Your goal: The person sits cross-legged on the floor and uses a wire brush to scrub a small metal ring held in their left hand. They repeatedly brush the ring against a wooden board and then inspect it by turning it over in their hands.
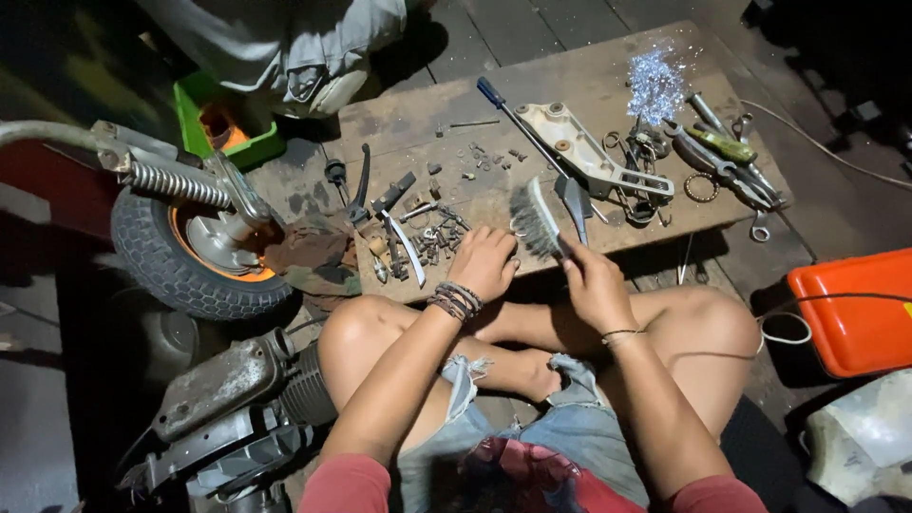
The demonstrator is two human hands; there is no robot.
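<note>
The right hand (597, 283) grips a wire brush (535, 218) by its handle over the worktop (589, 85); light, stiff, prickly bristles. The left hand (484, 261) is curled shut on a small part, hidden.

Item under my view: a worn wooden board (579, 85) laid flat on the dark plank floor (494, 28), serving as work surface. Landmark: the pale metal bracket (594, 152), lying near the board's middle. Left of the bracket I see scattered small bolts (489, 160), then a heap of little metal parts (432, 237) and a dark lever (361, 185). A blue-handled screwdriver (508, 109) lies just beside the bracket's left edge. Behind-right of it, a glittering patch of shavings (655, 85). Right of it, pliers and wrenches (731, 166) (partly overlapping, hard to separate).
</note>
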